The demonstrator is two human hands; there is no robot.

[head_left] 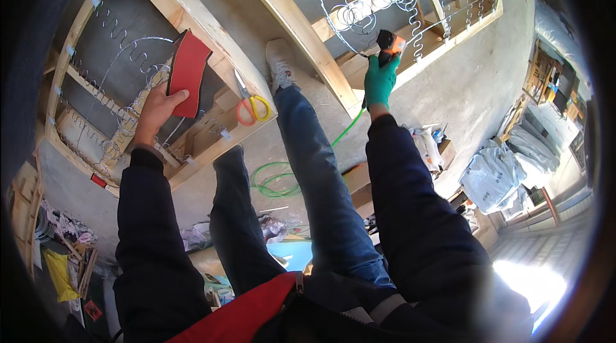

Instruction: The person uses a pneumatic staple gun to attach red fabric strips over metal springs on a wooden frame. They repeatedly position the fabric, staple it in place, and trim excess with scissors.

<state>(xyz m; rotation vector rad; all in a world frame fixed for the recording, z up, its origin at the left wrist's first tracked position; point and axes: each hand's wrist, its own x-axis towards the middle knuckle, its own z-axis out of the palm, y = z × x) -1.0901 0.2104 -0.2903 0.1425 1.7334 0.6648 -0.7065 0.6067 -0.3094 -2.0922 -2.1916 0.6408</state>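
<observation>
My bare left hand grips a folded red strip of webbing with dark edges, thumb on top. It is held over a wooden seat frame strung with zigzag wire springs. My right hand, in a green glove, is closed on an orange and black air tool that looks like a staple gun. A green hose runs down from near it. The tool is over the lower edge of a second spring-strung wooden frame. Scissors with orange and yellow handles rest on the left frame's corner.
My legs straddle the space by the frames, with one shoe between them. The hose coils on the concrete floor. Plastic-wrapped bundles lie at right; wood scraps and a yellow bag lie at lower left.
</observation>
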